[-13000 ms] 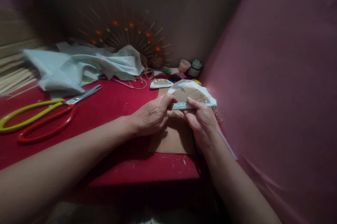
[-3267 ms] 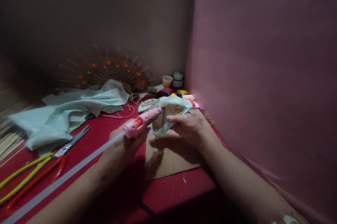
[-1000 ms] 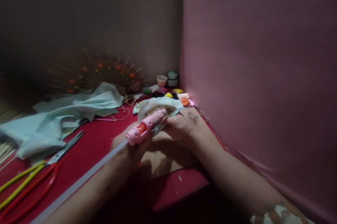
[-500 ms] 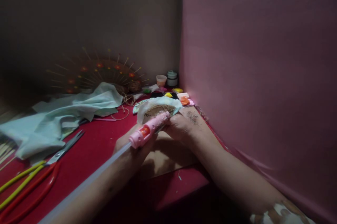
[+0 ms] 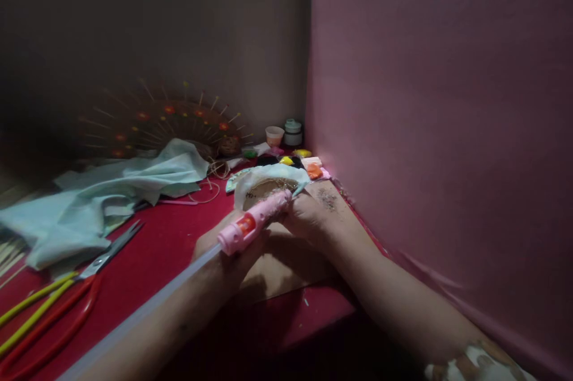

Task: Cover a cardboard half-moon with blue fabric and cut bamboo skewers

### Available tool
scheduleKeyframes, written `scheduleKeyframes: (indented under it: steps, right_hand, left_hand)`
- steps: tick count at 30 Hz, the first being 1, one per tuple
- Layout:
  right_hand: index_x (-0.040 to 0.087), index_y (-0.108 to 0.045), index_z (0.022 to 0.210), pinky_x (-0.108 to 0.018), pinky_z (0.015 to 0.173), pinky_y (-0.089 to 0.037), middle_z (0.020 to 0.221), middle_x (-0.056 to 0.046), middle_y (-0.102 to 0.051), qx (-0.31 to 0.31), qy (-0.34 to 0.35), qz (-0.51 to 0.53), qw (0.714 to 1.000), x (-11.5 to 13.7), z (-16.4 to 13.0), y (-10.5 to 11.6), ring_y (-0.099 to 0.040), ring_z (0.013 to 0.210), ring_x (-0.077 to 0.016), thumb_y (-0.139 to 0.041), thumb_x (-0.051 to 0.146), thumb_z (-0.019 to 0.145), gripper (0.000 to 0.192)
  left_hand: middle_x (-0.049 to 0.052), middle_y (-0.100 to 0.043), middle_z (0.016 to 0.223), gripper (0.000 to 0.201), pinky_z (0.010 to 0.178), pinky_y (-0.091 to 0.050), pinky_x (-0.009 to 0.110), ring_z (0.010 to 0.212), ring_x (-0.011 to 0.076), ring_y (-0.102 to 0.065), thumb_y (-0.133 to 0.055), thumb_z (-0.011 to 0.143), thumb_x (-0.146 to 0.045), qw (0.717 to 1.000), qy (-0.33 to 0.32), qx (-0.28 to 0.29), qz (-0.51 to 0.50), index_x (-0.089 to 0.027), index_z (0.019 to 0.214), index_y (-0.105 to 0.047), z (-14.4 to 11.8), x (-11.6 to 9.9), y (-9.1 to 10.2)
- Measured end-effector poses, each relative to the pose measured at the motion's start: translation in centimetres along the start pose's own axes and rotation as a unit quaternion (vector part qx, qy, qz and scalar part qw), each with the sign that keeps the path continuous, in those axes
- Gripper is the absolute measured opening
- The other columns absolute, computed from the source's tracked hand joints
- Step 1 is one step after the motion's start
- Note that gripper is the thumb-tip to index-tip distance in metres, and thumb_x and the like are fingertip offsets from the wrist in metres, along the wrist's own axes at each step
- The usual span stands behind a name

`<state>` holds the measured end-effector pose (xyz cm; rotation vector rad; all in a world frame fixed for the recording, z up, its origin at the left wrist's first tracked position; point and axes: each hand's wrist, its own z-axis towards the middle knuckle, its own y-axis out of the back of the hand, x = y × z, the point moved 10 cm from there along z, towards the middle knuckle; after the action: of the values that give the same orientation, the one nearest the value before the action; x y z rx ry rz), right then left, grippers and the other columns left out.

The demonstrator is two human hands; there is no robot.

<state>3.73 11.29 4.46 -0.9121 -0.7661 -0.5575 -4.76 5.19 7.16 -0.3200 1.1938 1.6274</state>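
Note:
My left hand (image 5: 228,249) grips a pink glue gun (image 5: 253,221) with a long white glue stick (image 5: 147,309) trailing back along my forearm. Its tip touches the edge of a half-round cardboard piece wrapped in pale fabric (image 5: 268,181). My right hand (image 5: 307,217) holds that fabric-covered piece from below, just above a brown cardboard sheet (image 5: 282,267) lying on the red table (image 5: 170,237).
Pale blue cloth (image 5: 111,190) is heaped at the left, with red and yellow handled scissors (image 5: 67,291) in front. A decorated fan (image 5: 170,127) leans on the back wall. Small pots (image 5: 286,133) and coloured bits sit in the corner. A pink wall (image 5: 425,130) closes the right side.
Over the last second the glue gun tip has shifted slightly right along the fabric piece's edge. Earlier, both hands held the piece with no glue gun.

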Motion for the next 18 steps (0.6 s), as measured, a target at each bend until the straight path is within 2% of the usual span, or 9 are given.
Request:
scheduleKeyframes:
  steps: [3, 9, 12, 18]
  right_hand:
    - [0.024, -0.066, 0.09, -0.031, 0.074, -0.052, 0.087, 0.0, -0.068, -0.007, 0.005, -0.014, 1.0, 0.1, 0.0, 0.0, -0.061, 0.079, -0.0168, -0.067, 0.027, 0.07, 0.021]
    - [0.026, -0.068, 0.084, -0.031, 0.069, -0.052, 0.081, 0.001, -0.068, -0.017, 0.016, -0.034, 0.999, 1.1, -0.3, -0.5, -0.06, 0.076, -0.0162, -0.066, 0.026, 0.071, 0.013]
    - [0.025, -0.069, 0.08, -0.031, 0.068, -0.052, 0.08, 0.001, -0.068, -0.038, 0.025, -0.045, 0.998, 1.4, -0.4, -0.3, -0.06, 0.076, -0.0166, -0.07, 0.022, 0.068, 0.013]
    - [0.024, -0.07, 0.09, -0.029, 0.073, -0.052, 0.084, 0.001, -0.069, -0.03, 0.008, -0.006, 0.999, 0.5, -0.4, 0.2, -0.062, 0.078, -0.0141, -0.07, 0.018, 0.068, 0.024]
  left_hand:
    - [0.006, -0.072, 0.102, 0.039, 0.083, -0.056, 0.033, 0.096, 0.0257, -0.066, -0.059, 0.084, -0.037, 1.0, -0.001, 0.023, 0.002, -0.02, 0.119, -0.064, -0.2, 0.3, -0.4]
    - [0.006, -0.072, 0.102, 0.037, 0.08, -0.057, 0.033, 0.089, 0.0237, -0.067, -0.057, 0.085, -0.038, 1.0, 0.002, 0.004, 0.013, -0.021, 0.117, -0.065, -0.2, 0.6, 0.1]
    - [0.007, -0.071, 0.106, 0.04, 0.088, -0.055, 0.036, 0.098, 0.0255, -0.066, -0.058, 0.085, -0.039, 1.0, 0.003, 0.008, 0.009, -0.021, 0.12, -0.063, 0.0, 0.6, 0.0]
    - [0.008, -0.063, 0.127, 0.045, 0.105, -0.044, 0.04, 0.12, 0.0284, -0.056, -0.054, 0.088, -0.04, 0.999, -0.018, 0.015, -0.046, -0.02, 0.129, -0.058, 0.3, 0.0, -0.2]
